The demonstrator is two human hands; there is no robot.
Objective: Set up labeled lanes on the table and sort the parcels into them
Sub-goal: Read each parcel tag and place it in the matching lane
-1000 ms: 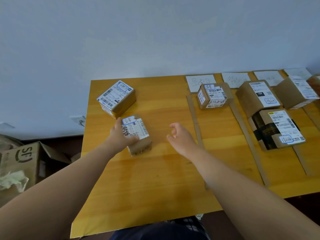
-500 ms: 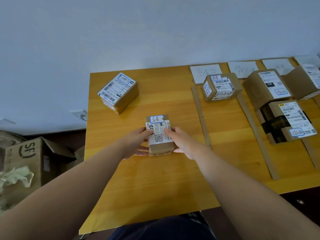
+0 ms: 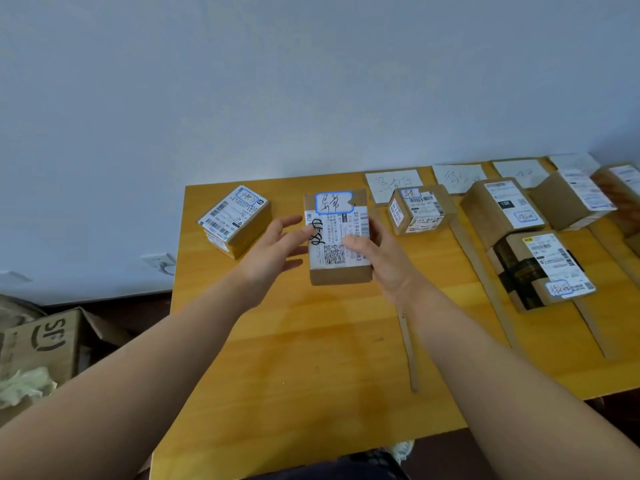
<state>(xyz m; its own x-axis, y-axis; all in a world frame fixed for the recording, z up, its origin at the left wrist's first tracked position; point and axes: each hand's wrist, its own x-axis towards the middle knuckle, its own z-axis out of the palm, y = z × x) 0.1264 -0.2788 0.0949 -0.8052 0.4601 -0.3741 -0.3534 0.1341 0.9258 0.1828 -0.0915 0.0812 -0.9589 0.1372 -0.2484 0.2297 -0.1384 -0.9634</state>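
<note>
Parcel (image 3: 333, 221) marked "SF1940" gripped by right hand (image 3: 384, 266), left hand (image 3: 273, 251) touching.

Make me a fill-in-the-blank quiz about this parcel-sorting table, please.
1. The left hand and right hand flank one ___.
2. The held parcel carries a sticker outlined in ___.
3. The lane strips are made of ___.
4. The floor box is printed ___.
Missing words: parcel, blue, cardboard, SF.

My forearms reach in from 7 and 5 o'clock. My left hand (image 3: 277, 251) presses the parcel (image 3: 337, 237) at 9 o'clock with fingers straight and spread. My right hand (image 3: 384, 268) seems to grip its 3 o'clock side, thumb on top.
</note>
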